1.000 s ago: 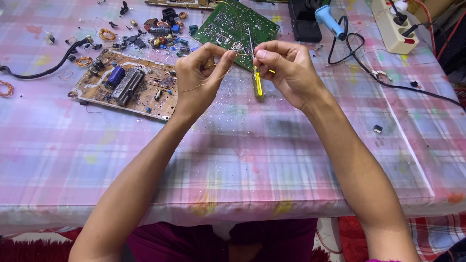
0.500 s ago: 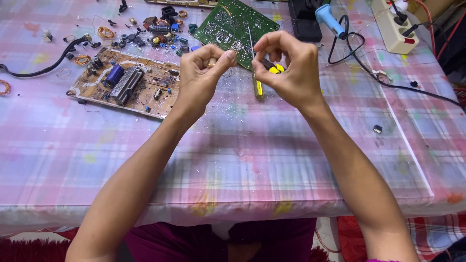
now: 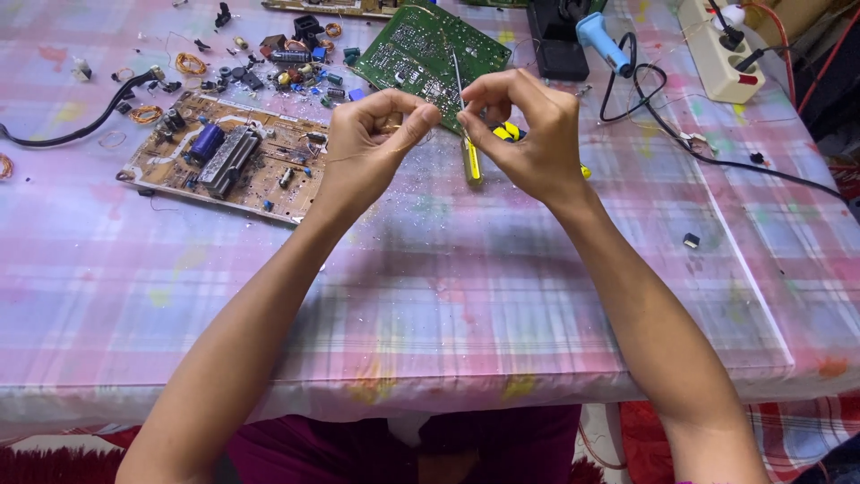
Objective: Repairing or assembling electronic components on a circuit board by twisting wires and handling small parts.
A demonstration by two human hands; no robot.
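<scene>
Yellow-handled screwdriver (image 3: 469, 152) held near upright in right hand (image 3: 528, 134), metal shaft up, above table's far edge; left hand (image 3: 372, 143) pinches thin copper wire (image 3: 358, 154) beside it.

Pink-and-lilac plaid tablecloth (image 3: 502, 296), green circuit board (image 3: 421, 49), tan circuit board (image 3: 228, 157) with blue capacitor (image 3: 207, 142), yellow-handled screwdriver (image 3: 472, 161), light-blue soldering iron (image 3: 602, 40), cream power strip (image 3: 717, 54), black cable (image 3: 717, 157).

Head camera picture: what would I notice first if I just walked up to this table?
Two bare hands meet above the middle of the pink plaid tablecloth: the left hand pinches something too small to tell, the right hand grips a yellow-handled screwdriver. Behind them lies a green circuit board; left, a brown circuit board.
</scene>
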